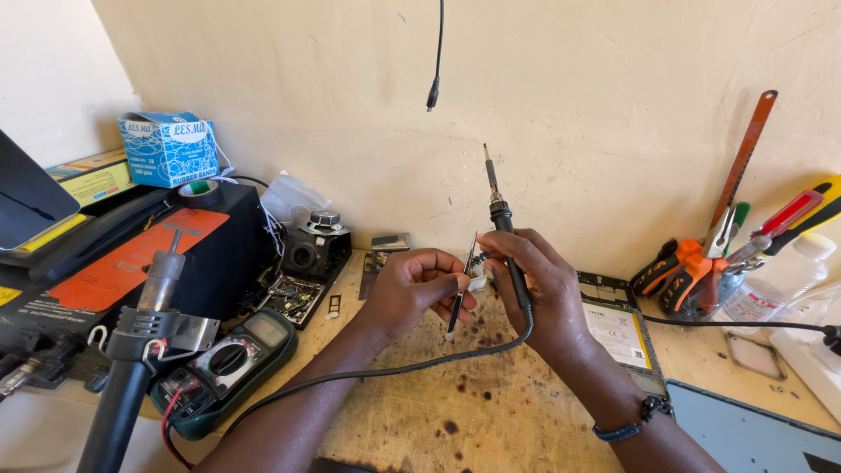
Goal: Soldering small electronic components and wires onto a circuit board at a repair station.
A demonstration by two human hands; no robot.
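Nearest the camera stands a hot-air wand (131,350) beside a green multimeter (229,368). Above the workbench (491,412), left hand (412,289) pinches tweezers (462,293); right hand (534,289) grips a soldering iron (501,215) (tip up), fingertips pinching a small part (477,282).

- The left hand (412,289) is raised above its forearm, which reaches in from the lower left, bare to the elbow.
- Its fingers (442,278) curl inward toward the right hand, thumb and forefinger pinched together.
- The right hand (539,293) rises from a forearm coming in from the lower right, with a dark band just below the wrist.
- Its fingers (504,250) are closed in a loose fist, fingertips apparently meeting those of the left hand.
- Both hands sit close together, knuckles facing outward.
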